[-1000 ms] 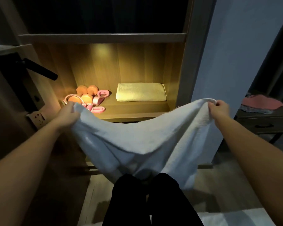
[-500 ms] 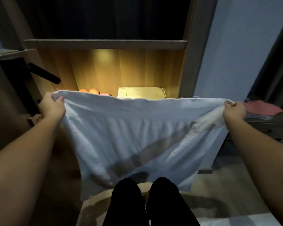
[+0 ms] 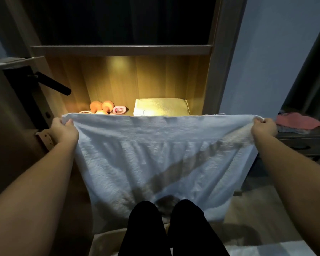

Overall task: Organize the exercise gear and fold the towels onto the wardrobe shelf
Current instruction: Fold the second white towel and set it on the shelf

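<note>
Pinching one top corner of the white towel (image 3: 155, 154) in the left hand (image 3: 64, 131), thumb on top. Noting, beyond and just right of that hand, orange and pink exercise gear (image 3: 102, 107) clustered in the lit wardrobe compartment (image 3: 155, 80), seemingly sorted already. Holding the cloth stretched wide between the hands, top edge straight, the rest hanging down: likely squaring it for a first fold. Seeing, just beyond that edge, a folded towel (image 3: 161, 109) already shelved, probably the base of the stack. Pinching the opposite corner in the right hand (image 3: 264, 129), level with the left. Leaving, past that hand, a pink cloth (image 3: 297, 121) on a dresser (image 3: 303, 143), perhaps next.
</note>
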